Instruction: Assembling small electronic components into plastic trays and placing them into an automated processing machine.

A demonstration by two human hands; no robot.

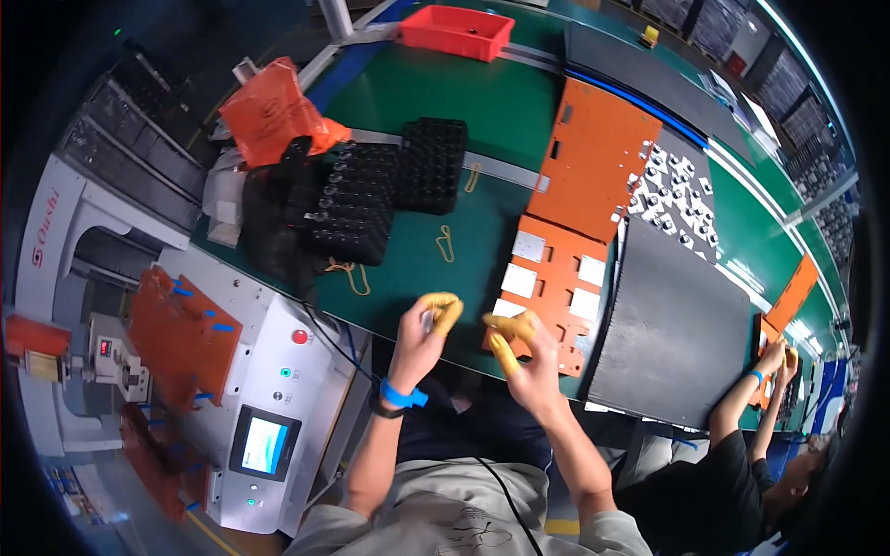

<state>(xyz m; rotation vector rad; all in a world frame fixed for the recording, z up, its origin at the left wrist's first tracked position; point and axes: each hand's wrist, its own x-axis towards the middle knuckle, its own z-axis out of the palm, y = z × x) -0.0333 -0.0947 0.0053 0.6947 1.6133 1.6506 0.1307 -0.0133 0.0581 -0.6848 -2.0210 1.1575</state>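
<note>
Yellow finger covers are on the fingers of both my hands. My left hand (428,332) is curled closed over the near edge of the green table; a small pale bit shows between the fingers, too small to name. My right hand (528,347) is at the near left corner of an orange fixture plate (553,271), thumb and forefinger apart, with nothing visible between them. On that plate lie several flat white square pieces (519,280). Yellow rubber bands (446,245) lie loose on the table beyond my left hand.
Black trays (354,199) and an orange bag (278,111) are at the left. Beyond stands a red bin (456,32). A larger orange plate (593,157), small white parts (672,195) and a black mat (672,324) lie right. A machine (269,371) borders the left; a co-worker (714,491) works at right.
</note>
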